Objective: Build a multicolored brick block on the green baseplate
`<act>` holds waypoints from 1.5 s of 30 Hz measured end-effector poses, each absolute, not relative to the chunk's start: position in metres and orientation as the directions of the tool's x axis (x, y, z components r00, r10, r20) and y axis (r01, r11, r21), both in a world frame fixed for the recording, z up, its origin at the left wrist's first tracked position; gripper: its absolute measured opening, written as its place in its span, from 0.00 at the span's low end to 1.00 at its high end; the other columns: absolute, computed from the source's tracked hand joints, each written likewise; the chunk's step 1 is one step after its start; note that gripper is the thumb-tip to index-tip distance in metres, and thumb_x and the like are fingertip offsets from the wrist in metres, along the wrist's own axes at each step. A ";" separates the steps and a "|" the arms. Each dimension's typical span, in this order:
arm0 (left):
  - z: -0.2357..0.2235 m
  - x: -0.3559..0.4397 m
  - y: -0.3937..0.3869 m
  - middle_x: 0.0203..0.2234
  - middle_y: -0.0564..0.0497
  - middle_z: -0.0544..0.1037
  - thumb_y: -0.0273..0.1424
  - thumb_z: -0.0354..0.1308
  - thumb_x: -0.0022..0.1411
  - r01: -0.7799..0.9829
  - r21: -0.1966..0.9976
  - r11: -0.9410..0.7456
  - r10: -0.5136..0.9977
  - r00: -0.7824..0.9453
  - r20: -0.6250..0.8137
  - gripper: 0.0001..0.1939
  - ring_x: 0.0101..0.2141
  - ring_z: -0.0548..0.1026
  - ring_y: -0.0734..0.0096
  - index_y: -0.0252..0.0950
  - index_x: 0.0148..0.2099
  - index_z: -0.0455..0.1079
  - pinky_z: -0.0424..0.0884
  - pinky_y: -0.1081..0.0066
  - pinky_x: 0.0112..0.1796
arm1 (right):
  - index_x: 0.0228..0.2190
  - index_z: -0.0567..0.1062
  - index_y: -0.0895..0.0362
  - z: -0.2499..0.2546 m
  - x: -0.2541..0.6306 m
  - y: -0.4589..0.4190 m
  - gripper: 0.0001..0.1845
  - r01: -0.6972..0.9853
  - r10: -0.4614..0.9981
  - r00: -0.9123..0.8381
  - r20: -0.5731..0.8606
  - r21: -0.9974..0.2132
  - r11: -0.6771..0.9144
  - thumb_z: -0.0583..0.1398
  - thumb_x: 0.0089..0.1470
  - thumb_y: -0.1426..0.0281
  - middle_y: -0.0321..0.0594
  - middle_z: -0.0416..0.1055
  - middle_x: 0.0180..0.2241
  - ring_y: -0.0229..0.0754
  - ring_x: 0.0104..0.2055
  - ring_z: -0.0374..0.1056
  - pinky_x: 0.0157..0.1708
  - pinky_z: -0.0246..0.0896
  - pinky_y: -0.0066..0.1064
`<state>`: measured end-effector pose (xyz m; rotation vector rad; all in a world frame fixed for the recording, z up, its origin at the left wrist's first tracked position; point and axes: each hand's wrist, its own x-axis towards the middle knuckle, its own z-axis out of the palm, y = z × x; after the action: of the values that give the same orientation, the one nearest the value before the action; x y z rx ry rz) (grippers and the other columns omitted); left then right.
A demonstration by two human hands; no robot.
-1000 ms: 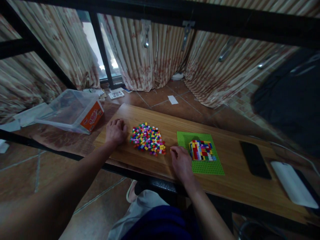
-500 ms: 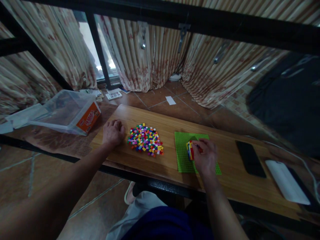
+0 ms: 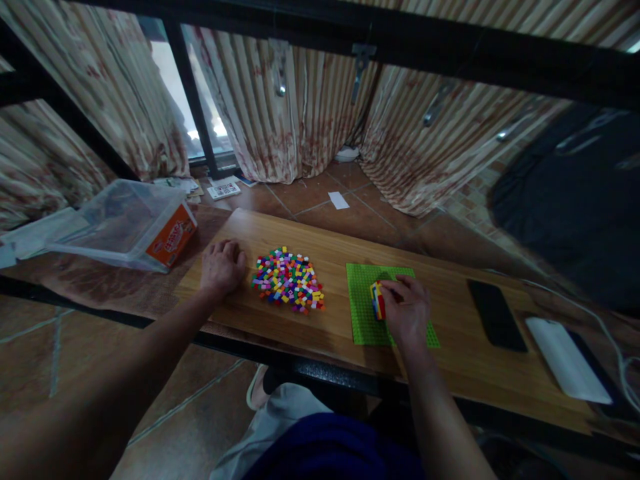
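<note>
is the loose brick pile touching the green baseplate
Apart: the head view shows a bare strip of wooden board between the brick pile and the green baseplate.

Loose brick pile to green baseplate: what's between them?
Just a bare strip of wooden board between the brick pile and the green baseplate, seen in the head view.

The light around me is dim and cool, brightest at the gap by the curtains [image 3: 250, 120], where the window [image 3: 173, 87] glares nearly white. A soft sheen lies on the far left end of the table [image 3: 270, 233], and a faint shadow falls on the green baseplate [image 3: 364, 307] beside my right hand [image 3: 407, 310]. My own forearms look dark. Toward the edges the view stretches and smears, and fine detail in the small bricks [image 3: 289, 280] is soft.
</note>
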<state>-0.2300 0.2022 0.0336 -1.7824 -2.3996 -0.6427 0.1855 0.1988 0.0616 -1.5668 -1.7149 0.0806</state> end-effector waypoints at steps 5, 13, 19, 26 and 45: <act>0.035 -0.230 0.202 0.54 0.36 0.74 0.39 0.49 0.64 0.931 0.289 0.223 0.903 -0.309 0.300 0.21 0.55 0.69 0.46 0.34 0.53 0.71 0.61 0.50 0.59 | 0.31 0.83 0.53 0.060 0.187 0.199 0.15 0.803 0.857 0.075 0.509 -0.541 0.251 0.57 0.58 0.63 0.47 0.74 0.41 0.51 0.45 0.69 0.50 0.63 0.49; 0.032 -0.231 0.203 0.53 0.39 0.75 0.39 0.50 0.64 0.935 0.284 0.214 0.894 -0.304 0.328 0.19 0.55 0.69 0.48 0.36 0.52 0.72 0.61 0.51 0.59 | 0.34 0.82 0.55 0.064 0.186 0.197 0.17 0.787 0.868 0.101 0.486 -0.573 0.229 0.56 0.59 0.61 0.49 0.74 0.42 0.51 0.47 0.69 0.52 0.63 0.49; 0.032 -0.232 0.203 0.54 0.36 0.74 0.39 0.48 0.65 0.943 0.256 0.214 0.901 -0.292 0.321 0.22 0.55 0.69 0.46 0.33 0.53 0.72 0.63 0.50 0.58 | 0.37 0.81 0.57 0.067 0.182 0.202 0.19 0.825 0.870 0.130 0.476 -0.539 0.172 0.55 0.60 0.59 0.52 0.75 0.43 0.54 0.49 0.68 0.53 0.61 0.51; 0.031 -0.232 0.204 0.54 0.38 0.74 0.39 0.49 0.64 0.939 0.263 0.224 0.898 -0.303 0.318 0.22 0.55 0.69 0.46 0.34 0.54 0.72 0.62 0.50 0.59 | 0.36 0.81 0.57 0.063 0.178 0.206 0.18 0.853 0.878 0.161 0.450 -0.512 0.106 0.56 0.59 0.58 0.52 0.75 0.45 0.55 0.50 0.66 0.52 0.57 0.49; 0.029 -0.230 0.204 0.53 0.37 0.75 0.37 0.50 0.64 0.939 0.267 0.216 0.897 -0.299 0.327 0.18 0.55 0.69 0.47 0.34 0.50 0.72 0.61 0.50 0.58 | 0.32 0.81 0.55 0.060 0.184 0.207 0.17 0.845 0.865 0.089 0.493 -0.498 0.197 0.56 0.61 0.59 0.48 0.79 0.36 0.51 0.43 0.70 0.51 0.57 0.48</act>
<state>-0.2302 0.2040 0.0293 -1.7956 -2.3686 -0.6398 0.1838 0.2070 0.0600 -1.6194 -1.7243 0.0352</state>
